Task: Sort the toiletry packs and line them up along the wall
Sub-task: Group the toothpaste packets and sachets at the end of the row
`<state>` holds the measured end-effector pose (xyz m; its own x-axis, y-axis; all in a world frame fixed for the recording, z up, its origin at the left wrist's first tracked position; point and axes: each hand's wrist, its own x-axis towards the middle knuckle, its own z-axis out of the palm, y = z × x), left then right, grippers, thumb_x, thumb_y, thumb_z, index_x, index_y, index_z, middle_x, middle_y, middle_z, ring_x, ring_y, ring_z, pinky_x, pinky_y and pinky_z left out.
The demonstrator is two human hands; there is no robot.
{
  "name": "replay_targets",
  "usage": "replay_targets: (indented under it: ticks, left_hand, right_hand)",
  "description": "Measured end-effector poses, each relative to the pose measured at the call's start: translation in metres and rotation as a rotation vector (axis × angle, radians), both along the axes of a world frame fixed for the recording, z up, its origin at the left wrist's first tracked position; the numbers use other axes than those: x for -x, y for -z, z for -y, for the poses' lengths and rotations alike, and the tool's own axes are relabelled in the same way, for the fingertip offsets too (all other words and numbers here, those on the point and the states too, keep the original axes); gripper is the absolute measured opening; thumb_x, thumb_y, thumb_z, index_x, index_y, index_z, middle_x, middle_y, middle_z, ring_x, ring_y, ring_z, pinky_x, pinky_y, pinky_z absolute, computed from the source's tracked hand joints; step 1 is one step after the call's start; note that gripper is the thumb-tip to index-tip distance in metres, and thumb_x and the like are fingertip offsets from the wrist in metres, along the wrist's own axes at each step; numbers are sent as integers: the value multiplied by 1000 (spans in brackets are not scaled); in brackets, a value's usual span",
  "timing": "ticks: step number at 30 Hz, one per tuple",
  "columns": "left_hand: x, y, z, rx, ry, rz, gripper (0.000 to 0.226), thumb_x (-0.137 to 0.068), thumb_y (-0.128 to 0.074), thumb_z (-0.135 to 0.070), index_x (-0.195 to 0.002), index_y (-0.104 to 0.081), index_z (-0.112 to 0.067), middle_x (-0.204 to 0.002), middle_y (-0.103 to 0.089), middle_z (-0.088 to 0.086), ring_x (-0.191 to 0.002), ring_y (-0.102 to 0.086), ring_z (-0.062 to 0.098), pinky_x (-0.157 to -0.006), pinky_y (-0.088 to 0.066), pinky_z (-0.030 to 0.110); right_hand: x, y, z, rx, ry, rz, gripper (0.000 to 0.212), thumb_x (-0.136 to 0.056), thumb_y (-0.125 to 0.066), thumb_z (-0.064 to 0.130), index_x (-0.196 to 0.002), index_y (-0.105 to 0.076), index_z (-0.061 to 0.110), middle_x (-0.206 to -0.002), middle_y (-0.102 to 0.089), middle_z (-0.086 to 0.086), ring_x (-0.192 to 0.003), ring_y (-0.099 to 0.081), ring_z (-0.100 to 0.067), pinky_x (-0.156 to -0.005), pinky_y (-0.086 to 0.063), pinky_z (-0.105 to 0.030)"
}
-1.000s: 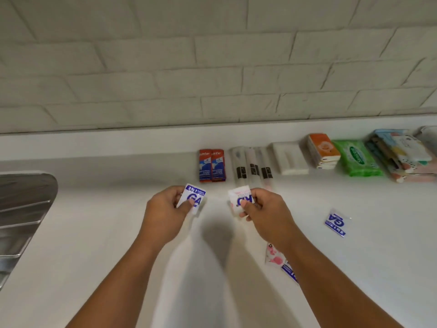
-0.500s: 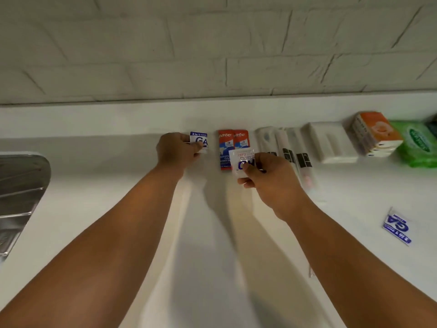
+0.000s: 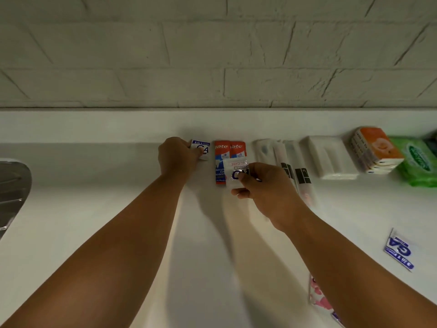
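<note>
The left hand [image 3: 176, 153] pinches a white-and-blue sachet [image 3: 201, 149] at the wall [image 3: 212, 55] — toothpaste packs [image 3: 224, 159] at its 3 o'clock — while the right hand [image 3: 267, 188] grips a second sachet [image 3: 236, 171] over them.

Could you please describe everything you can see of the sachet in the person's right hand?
The sachet is a small, flat, white packet, glossy like plastic film. It carries red lettering near its top edge and large dark blue letters lower down, partly hidden by the thumb. The right hand pinches its right side in a closed grip, holding it in front of the two red toothpaste packs by the wall. Whether it touches them cannot be told.
</note>
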<state>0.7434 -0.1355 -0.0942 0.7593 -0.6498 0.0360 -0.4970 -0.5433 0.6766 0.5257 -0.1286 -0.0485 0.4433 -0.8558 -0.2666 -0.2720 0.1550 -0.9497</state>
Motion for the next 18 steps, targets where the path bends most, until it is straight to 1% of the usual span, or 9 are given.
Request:
replay_targets:
  ticks: [3,5,7,8,10,12,15,17,18]
  left_hand:
    - [0,-3,-1,0,-28,-14,42,-77,-83,-40,-101,-73,-8,-100,-73,5,-89,-64,19,-69,-41,26]
    - [1,-7,-5,35,-27,-9,40,-80,-80,-40,-104,-71,-9,-101,-72,5,-96,-65,21,-73,-40,25]
    - [2,-11,-13,110,10,-24,33,-87,-72,-42,-101,-73,-12,-94,-73,3,-91,-67,21,-73,-43,25]
    - [4,-14,-18,171,44,-102,31,-90,-67,-43,-96,-74,-13,-88,-74,3,-83,-67,20,-71,-48,29]
    - [8,-23,-30,280,112,-355,32,-95,-62,-44,-89,-75,-15,-78,-74,5,-68,-65,16,-64,-55,35]
    - [11,-30,-41,314,192,-492,29,-95,-63,-40,-93,-76,-14,-77,-74,5,-65,-66,12,-59,-55,27]
    - [5,-30,-50,326,236,-523,22,-94,-68,-28,-103,-76,-9,-77,-74,4,-66,-67,9,-62,-54,22]
    - [-4,-29,-50,333,205,-509,18,-94,-68,-24,-101,-75,-9,-76,-73,4,-63,-66,8,-60,-54,21]
    - [-10,-30,-49,325,178,-479,16,-93,-69,-23,-98,-76,-9,-74,-73,4,-61,-66,7,-59,-54,21]
  right_hand:
    - [-9,-2,5,-40,8,35,16,-97,-56,8,-98,-70,16,-97,-75,-5,-76,-75,-20,-82,-60,-39]
    - [-18,-4,8,-73,23,76,17,-96,-56,5,-94,-69,16,-96,-75,-6,-76,-75,-19,-82,-61,-39]
    - [-28,-5,12,-99,56,108,16,-95,-58,2,-95,-69,13,-97,-74,-8,-76,-75,-20,-78,-61,-37]
    - [-34,-5,14,-102,70,110,14,-95,-59,3,-99,-69,11,-98,-73,-10,-76,-75,-21,-76,-62,-37]
    - [-48,-6,18,-103,86,115,12,-94,-61,6,-101,-69,11,-98,-73,-11,-76,-75,-22,-75,-62,-39]
    - [-61,-7,21,-70,77,102,10,-93,-63,11,-90,-69,18,-93,-74,-8,-75,-75,-21,-76,-62,-45]
    - [-79,-8,24,-4,19,35,8,-93,-65,17,-88,-70,15,-86,-75,-6,-74,-75,-19,-76,-60,-54]
    - [-89,-6,27,81,-7,-5,9,-93,-63,17,-90,-72,16,-87,-75,-6,-77,-74,-19,-79,-60,-51]
    - [-93,-4,30,184,-23,-59,10,-94,-62,17,-96,-72,18,-93,-75,-6,-82,-73,-19,-84,-60,-43]
